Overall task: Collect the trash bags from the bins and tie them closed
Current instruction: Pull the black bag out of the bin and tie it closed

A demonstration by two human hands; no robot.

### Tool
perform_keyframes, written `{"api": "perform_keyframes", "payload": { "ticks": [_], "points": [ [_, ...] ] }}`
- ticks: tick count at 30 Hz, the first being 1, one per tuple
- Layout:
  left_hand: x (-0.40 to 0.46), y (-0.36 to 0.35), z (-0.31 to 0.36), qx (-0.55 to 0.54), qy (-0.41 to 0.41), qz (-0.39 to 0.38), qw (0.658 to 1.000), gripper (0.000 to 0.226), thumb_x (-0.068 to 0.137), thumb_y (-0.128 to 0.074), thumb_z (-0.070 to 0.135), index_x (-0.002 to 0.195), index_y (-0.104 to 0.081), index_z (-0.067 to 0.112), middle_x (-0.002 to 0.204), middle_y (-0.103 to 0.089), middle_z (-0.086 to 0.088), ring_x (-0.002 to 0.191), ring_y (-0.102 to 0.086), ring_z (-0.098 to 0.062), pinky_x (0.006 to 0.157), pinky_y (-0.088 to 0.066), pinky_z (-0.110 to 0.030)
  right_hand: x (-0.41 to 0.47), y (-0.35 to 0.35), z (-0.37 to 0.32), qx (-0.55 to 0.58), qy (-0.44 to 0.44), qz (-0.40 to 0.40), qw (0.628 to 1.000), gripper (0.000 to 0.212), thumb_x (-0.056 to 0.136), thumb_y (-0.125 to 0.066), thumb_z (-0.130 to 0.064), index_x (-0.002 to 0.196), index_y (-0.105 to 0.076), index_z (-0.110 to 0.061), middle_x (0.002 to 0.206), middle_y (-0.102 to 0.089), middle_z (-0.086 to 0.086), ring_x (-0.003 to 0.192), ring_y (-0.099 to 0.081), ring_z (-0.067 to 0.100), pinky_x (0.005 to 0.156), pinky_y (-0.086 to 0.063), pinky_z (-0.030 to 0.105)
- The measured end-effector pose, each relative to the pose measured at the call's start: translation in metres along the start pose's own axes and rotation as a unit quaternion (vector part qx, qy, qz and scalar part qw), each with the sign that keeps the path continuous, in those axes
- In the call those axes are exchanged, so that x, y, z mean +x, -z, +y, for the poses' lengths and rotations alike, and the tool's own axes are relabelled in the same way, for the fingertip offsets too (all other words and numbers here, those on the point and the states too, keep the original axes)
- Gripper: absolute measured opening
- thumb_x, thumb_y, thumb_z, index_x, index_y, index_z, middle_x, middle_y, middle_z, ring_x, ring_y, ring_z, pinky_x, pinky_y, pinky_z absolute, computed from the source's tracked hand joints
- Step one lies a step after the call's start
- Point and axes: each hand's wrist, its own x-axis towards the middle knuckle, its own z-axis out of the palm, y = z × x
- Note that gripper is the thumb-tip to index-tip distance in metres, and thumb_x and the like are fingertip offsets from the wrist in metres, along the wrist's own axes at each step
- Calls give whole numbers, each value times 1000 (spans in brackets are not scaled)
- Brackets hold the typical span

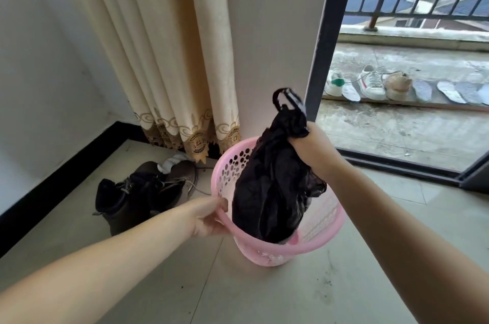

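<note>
A pink perforated plastic bin [328, 228] stands on the tiled floor in the middle of the view. A black trash bag [270, 191] hangs partly lifted out of it, its bottom still inside the bin. My right hand [311, 143] grips the gathered neck of the bag above the bin's far rim, and the bag's handle loops stick up past my fist. My left hand [209, 217] holds the bin's left rim, thumb on top of it.
Dark boots [137, 196] and a white sock lie on the floor left of the bin. A cream curtain [169, 59] hangs behind. To the right an open sliding door frame [325, 40] leads to a balcony with sneakers [370, 82] and insoles.
</note>
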Motion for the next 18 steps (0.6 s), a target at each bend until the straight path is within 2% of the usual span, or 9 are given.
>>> {"api": "perform_keyframes", "payload": {
  "ticks": [2,3,6,7,9,12,15,16,18],
  "points": [
    [4,-7,0,-3,-24,29,999,43,86,-37,-8,126,-45,1,119,-59,-24,79,-67,-32,49,-59,-40,-6,19,-17,52,15,69,996,16,88,-47,-3,90,-60,6,87,-63,22,80,-59,35,72,-48,39],
    [5,-9,2,-14,-37,37,999,42,87,-38,-7,127,-45,3,127,-56,-22,87,-66,-33,49,-59,-39,-9,29,-23,85,24,96,991,15,88,-47,-3,90,-62,1,86,-63,17,82,-58,31,75,-49,38],
    [5,-13,10,-93,-61,72,991,41,90,-50,2,130,-47,10,141,-43,-17,112,-58,-39,48,-58,-36,-17,60,-36,156,49,155,974,25,84,-50,-3,72,-61,-21,80,-63,2,86,-60,24,88,-52,45],
    [5,-13,13,-124,-70,86,986,40,90,-51,2,128,-47,11,141,-41,-17,118,-53,-39,46,-57,-36,-19,70,-39,173,52,173,968,27,83,-51,-2,69,-61,-23,79,-64,1,88,-62,25,90,-53,49],
    [3,-16,18,-174,-90,98,976,39,89,-46,-3,125,-47,12,143,-35,-19,126,-44,-39,49,-58,-41,-26,87,-43,195,53,197,959,30,84,-51,0,69,-62,-24,77,-65,-2,88,-64,24,90,-54,47],
    [2,-19,20,-203,-103,96,969,38,87,-40,-5,122,-42,12,145,-31,-22,127,-43,-39,58,-60,-43,-32,110,-44,198,72,209,955,30,84,-51,2,73,-63,-23,80,-66,-3,91,-65,23,89,-55,41],
    [2,-23,21,-208,-103,107,967,34,89,-41,0,120,-39,14,139,-32,-23,123,-47,-42,55,-56,-39,-34,123,-34,153,68,244,955,20,77,-54,-6,72,-65,-23,88,-67,3,102,-64,33,89,-54,51],
    [2,-23,21,-209,-103,111,966,34,90,-42,1,122,-39,13,137,-34,-23,122,-48,-41,53,-57,-38,-35,127,-31,134,66,258,955,18,76,-54,-9,73,-66,-23,87,-67,2,100,-65,32,89,-54,53],
    [1,-24,20,-208,-106,117,965,32,90,-44,2,121,-40,13,135,-36,-22,120,-50,-39,54,-58,-35,-38,129,-27,113,70,276,952,18,80,-53,-9,85,-68,-17,85,-66,2,92,-65,26,85,-54,46]
  ]
}}
